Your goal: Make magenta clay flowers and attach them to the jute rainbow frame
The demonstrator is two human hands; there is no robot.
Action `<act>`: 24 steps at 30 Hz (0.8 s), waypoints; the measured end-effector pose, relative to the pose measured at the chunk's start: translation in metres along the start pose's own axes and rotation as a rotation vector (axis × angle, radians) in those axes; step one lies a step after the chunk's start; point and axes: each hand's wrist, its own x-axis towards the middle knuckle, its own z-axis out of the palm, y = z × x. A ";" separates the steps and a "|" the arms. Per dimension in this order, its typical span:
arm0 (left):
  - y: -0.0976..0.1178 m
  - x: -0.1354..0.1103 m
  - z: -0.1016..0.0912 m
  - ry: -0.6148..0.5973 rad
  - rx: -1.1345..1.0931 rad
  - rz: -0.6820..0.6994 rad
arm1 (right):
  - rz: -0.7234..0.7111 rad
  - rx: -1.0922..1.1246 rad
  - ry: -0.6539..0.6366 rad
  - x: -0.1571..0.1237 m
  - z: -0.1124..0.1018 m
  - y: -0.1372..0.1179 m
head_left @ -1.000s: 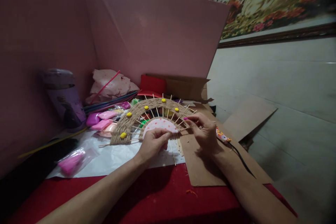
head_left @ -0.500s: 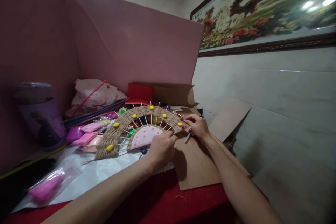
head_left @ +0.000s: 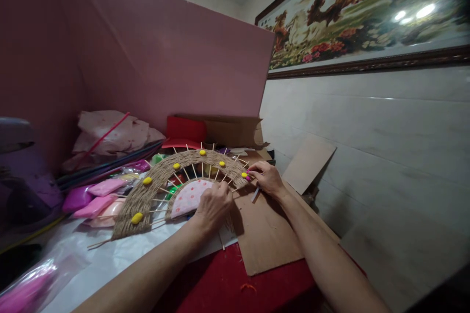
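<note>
1. Head view, writing: framed pic (head_left: pixel 330 24) is showing tiny dark marks top L, too small to read; glare is washing out its R side.
2. Purple tumbler (head_left: pixel 27 181) + pink packet (head_left: pixel 29 288) are running off L edge.
3. Twine arc (head_left: pixel 137 198) is lying on white sheet (head_left: pixel 91 249), R end over cardboard (head_left: pixel 268 234).
4. R hand (head_left: pixel 268 178) is pinching magenta bit (head_left: pixel 248 172) by yellow dot (head_left: pixel 244 175), arc's R end.
5. L hand (head_left: pixel 214 204) is curling over spotted half-circle (head_left: pixel 189 199), hiding part; can't tell if pinching.

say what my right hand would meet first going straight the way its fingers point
Past the pink bits right by it, the right hand would likely meet the nearest yellow dot on the woven arch, though depth is unclear.
</note>
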 end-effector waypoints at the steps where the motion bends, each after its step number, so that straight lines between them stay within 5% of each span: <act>1: 0.000 0.000 0.001 0.001 0.016 0.008 | -0.002 -0.008 -0.007 0.000 -0.001 -0.001; 24: 0.005 0.002 0.012 0.050 0.091 0.078 | 0.006 -0.035 -0.055 -0.005 -0.003 0.004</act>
